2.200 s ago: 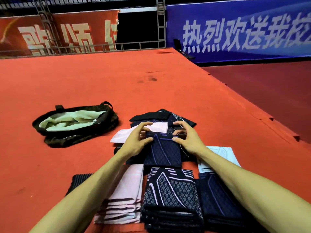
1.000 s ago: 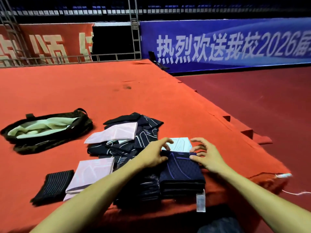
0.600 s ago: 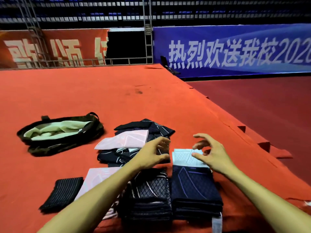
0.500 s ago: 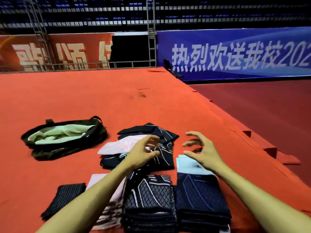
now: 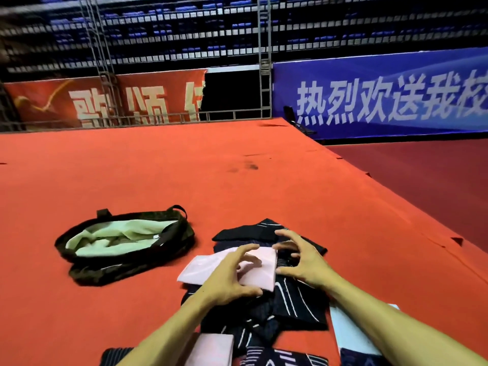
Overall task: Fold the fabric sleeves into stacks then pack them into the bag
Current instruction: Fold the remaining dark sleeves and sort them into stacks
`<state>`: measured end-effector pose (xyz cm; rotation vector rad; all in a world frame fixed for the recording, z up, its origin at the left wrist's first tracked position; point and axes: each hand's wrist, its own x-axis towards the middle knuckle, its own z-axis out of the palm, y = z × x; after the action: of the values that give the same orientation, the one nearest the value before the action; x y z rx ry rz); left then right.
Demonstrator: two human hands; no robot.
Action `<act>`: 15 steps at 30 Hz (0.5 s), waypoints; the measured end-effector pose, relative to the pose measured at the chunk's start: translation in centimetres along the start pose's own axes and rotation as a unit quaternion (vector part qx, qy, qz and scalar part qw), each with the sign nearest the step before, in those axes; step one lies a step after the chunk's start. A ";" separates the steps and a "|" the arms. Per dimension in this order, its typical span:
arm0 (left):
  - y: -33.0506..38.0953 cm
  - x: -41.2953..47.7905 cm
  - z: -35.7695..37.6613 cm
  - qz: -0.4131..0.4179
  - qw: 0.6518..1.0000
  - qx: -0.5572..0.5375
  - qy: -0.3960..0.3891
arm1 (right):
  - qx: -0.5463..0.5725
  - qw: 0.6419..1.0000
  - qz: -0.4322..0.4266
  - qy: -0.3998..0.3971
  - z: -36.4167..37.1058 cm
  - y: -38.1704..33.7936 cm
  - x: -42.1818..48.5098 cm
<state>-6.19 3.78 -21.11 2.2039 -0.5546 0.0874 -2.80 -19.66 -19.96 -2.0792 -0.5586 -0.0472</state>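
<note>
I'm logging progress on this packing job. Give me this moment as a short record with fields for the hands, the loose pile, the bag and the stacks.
left hand: fingers spread, over the pink sleeve, no grip closed
right hand: fingers spread, above the loose dark pile
pink sleeve: lies on top of the loose dark pile
bag: open, left of the pile, pale green lining showing
stacks: pink stack and dark patterned stack, cut off at the bottom edge
</note>
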 end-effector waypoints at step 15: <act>3.7 1.1 0.1 0.025 0.986 -0.111 0.123 | 0.084 0.996 -0.001 0.029 -0.6 -0.5 1.0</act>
<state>-6.78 1.27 -18.23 1.9281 -0.4574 0.3062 -1.96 -19.57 -19.01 -1.9077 -0.5118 -0.0587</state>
